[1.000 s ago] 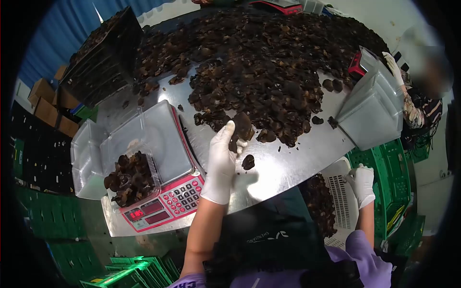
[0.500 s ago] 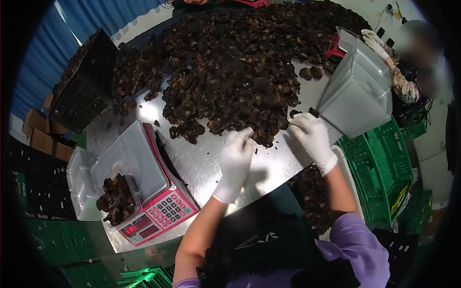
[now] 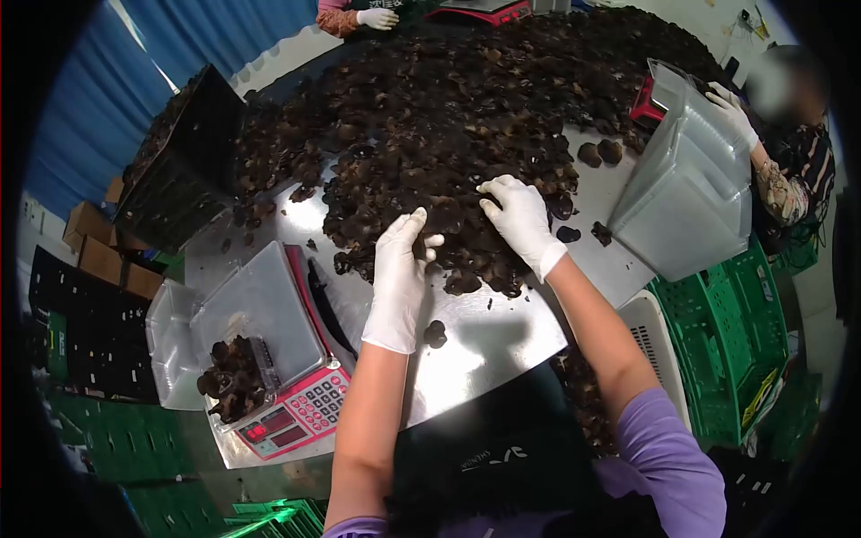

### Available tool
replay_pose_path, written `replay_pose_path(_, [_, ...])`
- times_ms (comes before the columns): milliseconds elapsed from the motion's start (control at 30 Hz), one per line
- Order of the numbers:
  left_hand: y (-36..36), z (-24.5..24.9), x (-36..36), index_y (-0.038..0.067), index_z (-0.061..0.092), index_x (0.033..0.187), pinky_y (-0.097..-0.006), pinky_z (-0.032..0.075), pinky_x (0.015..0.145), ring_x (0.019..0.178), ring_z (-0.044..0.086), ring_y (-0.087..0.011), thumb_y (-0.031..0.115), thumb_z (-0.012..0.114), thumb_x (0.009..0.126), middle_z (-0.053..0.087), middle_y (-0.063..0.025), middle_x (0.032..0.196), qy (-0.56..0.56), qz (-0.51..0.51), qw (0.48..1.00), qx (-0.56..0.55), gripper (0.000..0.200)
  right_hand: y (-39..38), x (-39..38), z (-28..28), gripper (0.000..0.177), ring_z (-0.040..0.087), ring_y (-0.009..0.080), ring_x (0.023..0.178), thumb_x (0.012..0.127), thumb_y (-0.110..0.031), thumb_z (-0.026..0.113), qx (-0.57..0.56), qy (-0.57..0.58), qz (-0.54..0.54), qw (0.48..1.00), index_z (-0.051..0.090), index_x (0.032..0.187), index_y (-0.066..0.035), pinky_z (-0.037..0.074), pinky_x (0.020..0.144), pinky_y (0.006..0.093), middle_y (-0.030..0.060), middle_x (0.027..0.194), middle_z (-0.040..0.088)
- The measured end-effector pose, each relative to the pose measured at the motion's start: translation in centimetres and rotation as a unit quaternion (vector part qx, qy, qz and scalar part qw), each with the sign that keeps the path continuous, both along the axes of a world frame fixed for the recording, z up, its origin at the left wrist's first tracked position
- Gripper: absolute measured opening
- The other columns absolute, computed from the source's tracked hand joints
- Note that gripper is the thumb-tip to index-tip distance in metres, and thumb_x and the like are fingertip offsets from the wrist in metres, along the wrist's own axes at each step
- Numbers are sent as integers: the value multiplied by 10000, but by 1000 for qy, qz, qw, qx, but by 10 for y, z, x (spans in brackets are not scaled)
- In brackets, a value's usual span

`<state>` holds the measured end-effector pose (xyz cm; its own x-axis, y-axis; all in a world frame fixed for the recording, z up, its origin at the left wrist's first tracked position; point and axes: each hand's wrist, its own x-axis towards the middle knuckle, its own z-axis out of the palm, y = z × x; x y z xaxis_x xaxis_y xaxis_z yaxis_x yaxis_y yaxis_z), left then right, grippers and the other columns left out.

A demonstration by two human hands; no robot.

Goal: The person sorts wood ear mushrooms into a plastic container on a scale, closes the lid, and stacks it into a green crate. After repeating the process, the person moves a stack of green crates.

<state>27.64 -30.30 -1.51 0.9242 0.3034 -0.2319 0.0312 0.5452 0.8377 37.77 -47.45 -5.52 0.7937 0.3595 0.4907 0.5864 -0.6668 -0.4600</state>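
Note:
A large heap of dark, ear-shaped pieces, like wood-ear mushrooms (image 3: pixel 395 166), covers much of the metal table (image 3: pixel 475 359). My left hand (image 3: pixel 397 278), in a white glove, is at the heap's near edge, its thumb and fingers apart beside a broad dark piece (image 3: pixel 444 217). Nothing shows held in it. My right hand (image 3: pixel 520 222), also gloved, reaches over the heap's right part with its fingers parted. One loose piece (image 3: pixel 435 334) lies in front of the heap.
A red scale (image 3: pixel 300 414) at left bears clear plastic boxes (image 3: pixel 260 309), one with dark pieces. Stacked clear boxes (image 3: pixel 686 193) and a green crate (image 3: pixel 717 332) stand right. A black crate (image 3: pixel 184 161) tilts at back left. Co-workers' gloved hands (image 3: pixel 378 18) show at the far edge and right.
Both my hands have moved forward onto the heap, and the view has shifted. A co-worker's gloved hand has come into view at the top. A loose piece now shows near my left hand.

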Motion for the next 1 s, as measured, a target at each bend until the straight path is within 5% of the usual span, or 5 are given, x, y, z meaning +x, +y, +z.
replay_pose_path(167, [7, 12, -24, 75, 620, 1053, -233, 447, 476, 667, 665, -201, 160, 630, 931, 674, -67, 927, 26, 33, 995, -86, 149, 21, 12, -8, 163, 601, 255, 927, 790, -265, 671, -178, 0, -25, 984, 688, 826, -107, 444, 761, 422, 76, 917, 635])
replay_pose_path(333, [16, 72, -100, 19, 610, 1007, -219, 444, 551, 715, 637, -133, 104, 602, 940, 658, -55, 920, -78, 135, 987, 48, 109, 13, -4, 0, 116, 620, 302, 835, 764, -156, 706, 66, -42, 3, 997, 653, 743, -55, 468, 720, 418, 89, 851, 651])
replay_pose_path(567, [150, 67, -237, 16, 580, 1004, -301, 490, 881, 957, 607, -151, -50, 524, 938, 643, -76, 1014, -22, 484, 697, 529, 109, 23, -56, 29, 69, 580, 112, 803, 861, -22, 668, 316, 149, 110, 930, 625, 844, 29, 463, 739, 241, 57, 909, 643])
replay_pose_path(767, [175, 48, -268, 40, 631, 981, -407, 420, 990, 1101, 555, -319, 22, 697, 751, 627, -145, 1119, 136, 265, 616, 729, 240, 116, -132, 82, 60, 530, 33, 727, 895, -84, 670, 363, 439, 217, 793, 635, 891, -36, 420, 626, 198, -47, 805, 587])
replay_pose_path(1000, [168, 56, -279, 45, 597, 1199, -418, 381, 1052, 1222, 494, -332, 63, 714, 752, 538, -158, 1301, 111, 281, 629, 716, 463, 224, -195, 99, 112, 610, 142, 909, 828, -40, 683, 261, 216, 435, 835, 621, 922, -36, 477, 788, 289, 56, 1019, 631])
